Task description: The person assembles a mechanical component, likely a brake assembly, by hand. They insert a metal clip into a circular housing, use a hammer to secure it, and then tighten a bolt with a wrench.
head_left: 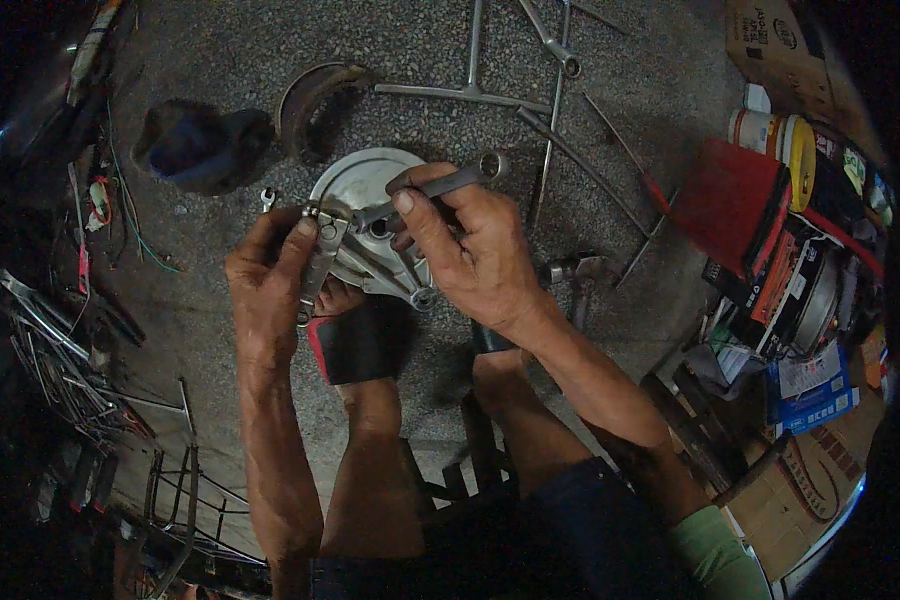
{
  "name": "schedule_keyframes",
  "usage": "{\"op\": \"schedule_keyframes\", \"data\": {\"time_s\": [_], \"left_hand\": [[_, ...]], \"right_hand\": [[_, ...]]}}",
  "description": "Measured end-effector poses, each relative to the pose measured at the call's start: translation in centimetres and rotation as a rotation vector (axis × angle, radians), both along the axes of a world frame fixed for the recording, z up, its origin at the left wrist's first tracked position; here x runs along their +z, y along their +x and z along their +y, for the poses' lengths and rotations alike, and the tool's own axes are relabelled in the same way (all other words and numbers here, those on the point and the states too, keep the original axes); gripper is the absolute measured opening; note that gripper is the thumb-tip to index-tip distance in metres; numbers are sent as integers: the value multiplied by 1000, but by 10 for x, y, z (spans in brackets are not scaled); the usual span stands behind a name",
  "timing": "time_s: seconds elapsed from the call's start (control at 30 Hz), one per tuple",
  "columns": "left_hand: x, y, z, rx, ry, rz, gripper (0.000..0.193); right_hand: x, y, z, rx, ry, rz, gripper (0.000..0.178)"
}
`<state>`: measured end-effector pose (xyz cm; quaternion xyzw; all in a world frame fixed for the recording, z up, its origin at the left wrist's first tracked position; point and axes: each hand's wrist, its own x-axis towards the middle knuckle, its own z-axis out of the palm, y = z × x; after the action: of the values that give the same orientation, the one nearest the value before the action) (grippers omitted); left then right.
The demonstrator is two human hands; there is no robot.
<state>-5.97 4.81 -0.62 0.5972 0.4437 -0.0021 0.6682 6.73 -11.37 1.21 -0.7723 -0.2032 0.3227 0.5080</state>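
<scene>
My left hand [265, 265] pinches a flat metal lever arm [322, 250] near its upper end, where a small bolt pokes out. In my right hand [480, 250] is a combination wrench [452, 182]; its ring end points up and right, while the other end meets the lever by my left fingers. Both are held above a round silver brake plate [370, 172], which lies on the ground in front of my feet. The lever and my hands cover part of the plate.
Beyond the plate lie a curved brake shoe [305, 105], a dark cloth bundle [200, 148] and T-handle wrenches [473, 60]. A small wrench [268, 198] rests left of the plate. Boxes and a red case [730, 205] crowd the right; loose tools [55, 370] pile up left.
</scene>
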Motion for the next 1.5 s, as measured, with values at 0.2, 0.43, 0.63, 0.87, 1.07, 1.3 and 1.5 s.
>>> {"op": "schedule_keyframes", "data": {"time_s": [0.2, 0.43, 0.63, 0.87, 1.07, 1.3, 1.5], "left_hand": [[-6, 0, -5, 68, 182, -7, 26], [-14, -8, 7, 201, 256, -40, 26], [19, 8, 14, 278, 344, -177, 19], [21, 1, 18, 475, 174, -261, 26], [35, 6, -3, 411, 244, -258, 25], [36, 7, -12, 320, 368, -248, 28], [35, 9, -14, 149, 360, -182, 25]], "right_hand": [[-5, 1, -4, 16, -32, -28, 22], [-7, -3, 0, -96, 43, -37, 18], [-1, 1, -2, -28, 9, -4, 19], [-2, 0, -4, -9, -9, -17, 21], [-1, 0, -3, -2, -5, -17, 21], [-2, 0, -4, -17, 10, -6, 20], [-1, 0, -2, -16, 4, -22, 19]]}}
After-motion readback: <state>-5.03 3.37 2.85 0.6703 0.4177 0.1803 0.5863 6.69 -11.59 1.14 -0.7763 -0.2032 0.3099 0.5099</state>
